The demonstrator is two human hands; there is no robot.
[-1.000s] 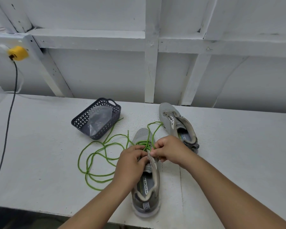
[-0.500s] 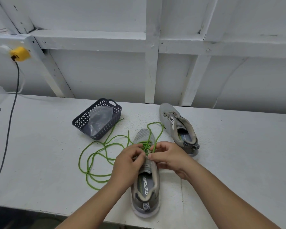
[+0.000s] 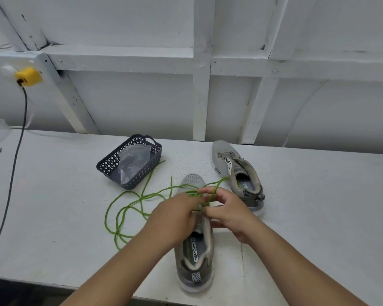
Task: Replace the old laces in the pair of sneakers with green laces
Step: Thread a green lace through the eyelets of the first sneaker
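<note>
Together, left hand (image 3: 175,214) and right hand (image 3: 227,209) pinch the green lace (image 3: 142,196) over the sneaker (image 3: 196,250).

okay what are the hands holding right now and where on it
Both hands grip the green lace just above the near sneaker: the right hand pinches a strand by the eyelets; the left hand grips nearby, its exact hold hidden.

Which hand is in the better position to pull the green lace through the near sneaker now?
Probably the right hand: it pinches the green lace above the near sneaker. The left hand rests over the eyelets, seemingly steadying them.
</note>
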